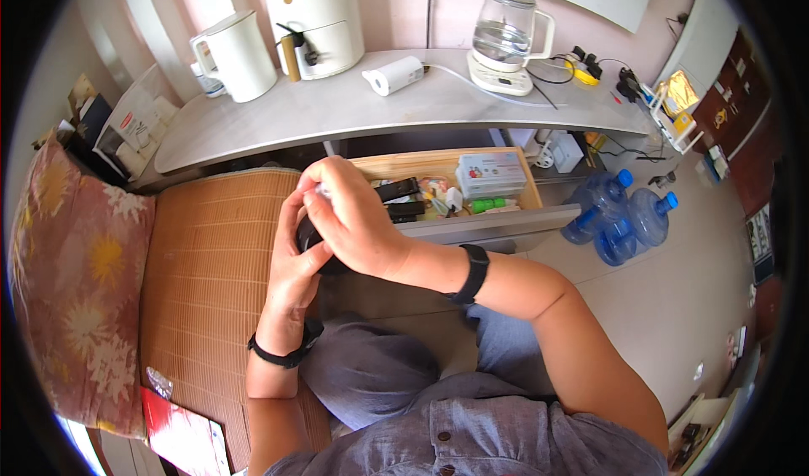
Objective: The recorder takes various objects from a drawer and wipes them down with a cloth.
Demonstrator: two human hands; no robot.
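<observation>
Both hands meet around a dark rounded object (308, 234) at the left end of the pulled-out drawer. My left hand (297, 248) grips its side, thumb and fingers curved about it. Over the top, my right hand (347, 217) has its fingers pinched on a small whitish part, mostly hidden by the fingers. What the dark object is, I cannot tell. Just right of my hands, the wooden drawer (537, 188) holds black items (397, 190), a white plug adapter (454, 199), a green item (486, 205) and stacked white-blue boxes (491, 171).
The grey countertop (303, 119) above the drawer carries a white kettle (243, 58), an air fryer (332, 33), a white cylindrical device (397, 75) and a glass kettle (504, 39). Large blue water bottles (616, 217) stand right. A woven mat (202, 242) and cushion (95, 286) lie left.
</observation>
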